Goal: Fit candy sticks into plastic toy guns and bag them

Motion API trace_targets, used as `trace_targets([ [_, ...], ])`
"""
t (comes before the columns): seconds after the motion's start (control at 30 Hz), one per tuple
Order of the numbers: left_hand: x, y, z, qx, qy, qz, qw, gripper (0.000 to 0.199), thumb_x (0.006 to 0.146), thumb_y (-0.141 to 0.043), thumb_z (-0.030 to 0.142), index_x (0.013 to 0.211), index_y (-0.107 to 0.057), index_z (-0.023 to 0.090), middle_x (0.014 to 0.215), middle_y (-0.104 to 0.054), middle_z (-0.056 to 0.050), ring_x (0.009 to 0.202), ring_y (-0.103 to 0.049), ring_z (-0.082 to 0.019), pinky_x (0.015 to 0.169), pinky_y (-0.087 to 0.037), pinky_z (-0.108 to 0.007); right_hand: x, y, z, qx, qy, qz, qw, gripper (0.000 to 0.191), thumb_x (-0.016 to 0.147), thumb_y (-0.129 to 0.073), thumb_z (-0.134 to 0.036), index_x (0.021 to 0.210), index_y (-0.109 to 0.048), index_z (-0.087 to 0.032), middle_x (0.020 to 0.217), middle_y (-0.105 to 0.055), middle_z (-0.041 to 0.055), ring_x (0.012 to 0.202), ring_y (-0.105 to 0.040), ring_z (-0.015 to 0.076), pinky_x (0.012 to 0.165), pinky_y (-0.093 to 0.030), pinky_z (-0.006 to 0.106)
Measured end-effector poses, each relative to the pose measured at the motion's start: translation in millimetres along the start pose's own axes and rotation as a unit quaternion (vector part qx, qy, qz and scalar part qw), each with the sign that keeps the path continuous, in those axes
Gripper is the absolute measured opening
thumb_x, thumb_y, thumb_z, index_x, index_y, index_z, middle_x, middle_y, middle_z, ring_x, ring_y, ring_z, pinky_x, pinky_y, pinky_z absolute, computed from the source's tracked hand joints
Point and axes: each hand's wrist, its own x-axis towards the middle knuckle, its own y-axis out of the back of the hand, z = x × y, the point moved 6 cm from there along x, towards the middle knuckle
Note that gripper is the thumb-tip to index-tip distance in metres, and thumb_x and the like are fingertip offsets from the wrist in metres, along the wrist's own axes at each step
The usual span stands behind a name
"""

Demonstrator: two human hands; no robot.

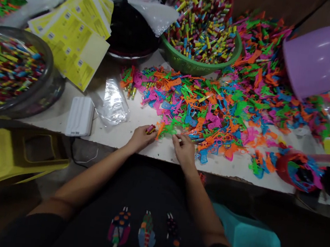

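My left hand [142,139] is at the table's front edge, its fingers closed around small wrapped candy tubes [150,129] in dark red and yellow. An orange plastic toy piece [160,130] lies right beside its fingertips. Just across from it, my right hand [186,152] has its fingers curled inward by a green toy piece [170,129]; whatever is between them is hidden. Behind both hands spreads a heap of small toy guns [213,119] in orange, green, pink and blue plastic. More tubes [195,136] lie just beyond the right hand.
A green basket [197,68] full of tubes stands at the back, and a clear tub [46,73] of tubes at left. Yellow printed sheets [72,44], clear plastic bags [115,101], a white power bank [80,116], a tilted purple bucket [317,62] and a red cup [287,170] surround the heap.
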Motion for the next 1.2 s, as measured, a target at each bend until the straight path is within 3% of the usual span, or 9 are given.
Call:
trace_targets([
  [0.13, -7.1, 5.6, -0.2, 0.085, -0.024, -0.007, 0.996, 0.016, 0.067, -0.049, 0.030, 0.062, -0.053, 0.016, 0.049, -0.043, 0.005, 0.049, -0.039, -0.009, 0.051, -0.030, -0.020, 14.4, -25.7, -19.2, -0.084, 0.022, 0.033, 0.996, 0.038, 0.079, -0.045, -0.048, 0.099, -0.059, -0.018, 0.099, -0.058, 0.0105, 0.092, -0.054, 0.0213, 0.079, -0.043, 0.033],
  [0.3, -8.5, 9.2, 10.6, 0.176, -0.060, 0.026, 0.982, 0.014, 0.070, -0.049, 0.028, 0.063, -0.053, 0.017, 0.054, -0.047, 0.003, 0.055, -0.044, -0.010, 0.055, -0.031, -0.022, 37.1, -43.9, -19.3, -0.145, -0.014, -0.011, 0.989, 0.042, 0.077, -0.050, -0.045, 0.102, -0.056, -0.011, 0.096, -0.058, 0.0176, 0.090, -0.053, 0.0266, 0.076, -0.041, 0.037],
  [0.4, -9.1, 18.1, 7.8, 0.064, -0.046, 0.044, 0.996, 0.020, 0.074, -0.049, 0.035, 0.083, -0.055, 0.018, 0.064, -0.054, 0.002, 0.057, -0.049, -0.010, 0.056, -0.036, -0.022, 42.4, -37.9, -15.3, -0.123, -0.027, -0.022, 0.992, 0.035, 0.074, -0.056, -0.038, 0.097, -0.057, -0.012, 0.086, -0.061, 0.0146, 0.083, -0.055, 0.0237, 0.074, -0.042, 0.035],
  [0.47, -9.9, 17.6, 2.4, -0.056, -0.013, 0.007, 0.998, 0.027, 0.075, -0.050, 0.038, 0.091, -0.052, 0.018, 0.071, -0.057, 0.000, 0.055, -0.051, -0.009, 0.052, -0.037, -0.021, 41.0, -28.6, -12.2, -0.062, -0.036, -0.003, 0.997, 0.036, 0.070, -0.060, -0.038, 0.097, -0.058, -0.014, 0.081, -0.062, 0.0099, 0.075, -0.056, 0.0199, 0.072, -0.043, 0.033],
  [0.63, -15.2, 0.7, 12.2, -0.284, 0.014, -0.072, 0.956, 0.035, 0.071, -0.057, 0.040, 0.096, -0.051, 0.017, 0.099, -0.058, -0.005, 0.068, -0.059, -0.010, 0.051, -0.044, -0.019, 21.7, -17.2, -7.0, 0.214, -0.094, 0.013, 0.972, 0.046, 0.066, -0.060, -0.045, 0.101, -0.056, -0.017, 0.081, -0.062, 0.0033, 0.058, -0.051, 0.0102, 0.056, -0.045, 0.025],
  [0.77, -23.0, -12.2, 37.2, -0.284, -0.046, -0.080, 0.954, 0.037, 0.068, -0.062, 0.037, 0.096, -0.056, 0.015, 0.085, -0.060, -0.001, 0.071, -0.058, -0.010, 0.060, -0.048, -0.021, 0.5, -18.4, -27.3, 0.300, -0.033, -0.091, 0.949, 0.038, 0.066, -0.063, -0.039, 0.098, -0.058, -0.019, 0.086, -0.063, 0.0027, 0.070, -0.057, 0.0117, 0.063, -0.048, 0.025],
  [0.83, -28.9, -17.6, 46.2, -0.263, -0.066, -0.096, 0.958, 0.035, 0.067, -0.063, 0.036, 0.094, -0.058, 0.014, 0.081, -0.061, -0.001, 0.070, -0.058, -0.011, 0.061, -0.049, -0.021, -5.4, -10.3, -29.3, 0.288, -0.034, -0.077, 0.954, 0.032, 0.065, -0.065, -0.038, 0.090, -0.059, -0.019, 0.078, -0.063, 0.0010, 0.067, -0.057, 0.0117, 0.062, -0.048, 0.025],
  [1.0, -40.4, -21.9, 47.8, -0.291, -0.042, -0.130, 0.947, 0.043, 0.070, -0.062, 0.037, 0.104, -0.050, 0.015, 0.084, -0.063, -0.004, 0.059, -0.060, -0.011, 0.043, -0.045, -0.018, -7.4, 12.2, -19.8, 0.314, -0.094, 0.050, 0.943, 0.028, 0.073, -0.056, -0.044, 0.065, -0.053, -0.018, 0.057, -0.055, -0.0016, 0.051, -0.050, 0.0097, 0.052, -0.043, 0.024],
  [1.2, -49.1, -26.5, 43.5, -0.290, 0.002, -0.199, 0.936, 0.033, 0.073, -0.057, 0.042, 0.089, -0.053, 0.013, 0.088, -0.065, -0.007, 0.045, -0.052, -0.004, 0.032, -0.032, -0.013, -7.7, -3.6, -27.7, 0.370, -0.071, 0.002, 0.926, 0.024, 0.075, -0.052, -0.044, 0.072, -0.055, -0.020, 0.068, -0.058, 0.0003, 0.067, -0.054, 0.0131, 0.066, -0.045, 0.028],
])
